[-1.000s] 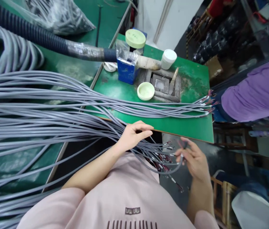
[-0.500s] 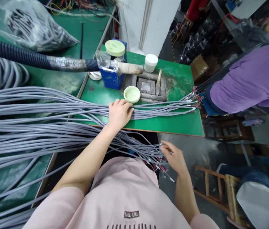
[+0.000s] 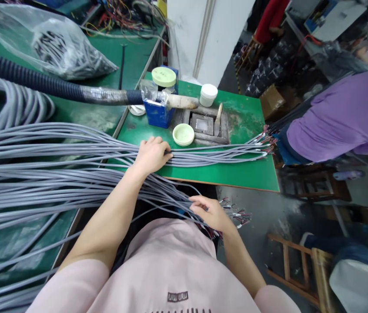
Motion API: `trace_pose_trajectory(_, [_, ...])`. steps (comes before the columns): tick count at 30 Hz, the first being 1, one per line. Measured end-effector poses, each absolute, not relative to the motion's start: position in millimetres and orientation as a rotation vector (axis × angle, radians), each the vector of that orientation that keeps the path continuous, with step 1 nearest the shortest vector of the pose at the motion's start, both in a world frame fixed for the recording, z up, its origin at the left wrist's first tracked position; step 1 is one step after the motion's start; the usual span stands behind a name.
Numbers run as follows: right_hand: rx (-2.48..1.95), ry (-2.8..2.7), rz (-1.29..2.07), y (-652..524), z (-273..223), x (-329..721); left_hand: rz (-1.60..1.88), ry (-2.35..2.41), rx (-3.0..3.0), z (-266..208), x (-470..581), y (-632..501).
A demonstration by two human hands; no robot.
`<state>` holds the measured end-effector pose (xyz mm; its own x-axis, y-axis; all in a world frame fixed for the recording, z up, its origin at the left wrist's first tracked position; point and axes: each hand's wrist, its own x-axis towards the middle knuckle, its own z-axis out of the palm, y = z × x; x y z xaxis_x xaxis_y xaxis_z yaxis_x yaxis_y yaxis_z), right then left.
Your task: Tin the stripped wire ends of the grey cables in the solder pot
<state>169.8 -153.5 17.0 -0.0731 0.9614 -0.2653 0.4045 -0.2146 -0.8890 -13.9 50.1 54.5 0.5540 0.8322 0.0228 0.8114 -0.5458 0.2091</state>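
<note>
Long grey cables [image 3: 203, 159] lie across the green bench, their stripped ends with thin coloured wires [image 3: 267, 143] at its right side. My left hand [image 3: 154, 155] is closed over this bundle, with the thumb on the right. Below the bench's front edge, a second bundle of grey cables [image 3: 167, 190] hangs over my lap. My right hand [image 3: 212, 213] curls its fingers round these lower cables, near their ends. Wire tips [image 3: 239, 215] stick out beyond it; part of the bundle is hidden under the hand.
Behind the upper bundle stand a pale green dish [image 3: 183, 134], a square metal pot [image 3: 202, 124] set in the bench, a white lidded tub [image 3: 209, 94] and a hose nozzle [image 3: 184, 102]. A person in purple [image 3: 340, 117] sits at right. A wooden stool [image 3: 301, 269] stands lower right.
My right hand has moved left from the cable tips onto the lower bundle, whose wire ends now show to its right. My left hand has shifted slightly left along the upper cables.
</note>
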Motion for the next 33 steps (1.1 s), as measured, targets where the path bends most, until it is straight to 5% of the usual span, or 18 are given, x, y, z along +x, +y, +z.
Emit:
trace_pose_trajectory(20, [-1.287, -0.987, 1.625, -129.4, 7.3, 151.9, 0.249, 1.132, 2.527, 47.1, -17.2, 62.4])
trace_pose_trajectory(26, [-1.120, -0.774, 1.670, -105.2, 19.4, 155.8, 0.606, 1.206, 2.484, 70.6, -13.7, 45.7])
trace_pose_trajectory(30, [-1.094, -0.655, 1.233, -89.1, 53.9, 188.9, 0.797, 1.002, 2.376, 86.8, -21.8, 10.2])
trace_pose_trajectory(33, [-1.155, -0.623, 0.714, -91.1, 82.8, 222.9, 0.593, 0.721, 2.280, 77.1, -26.7, -15.6])
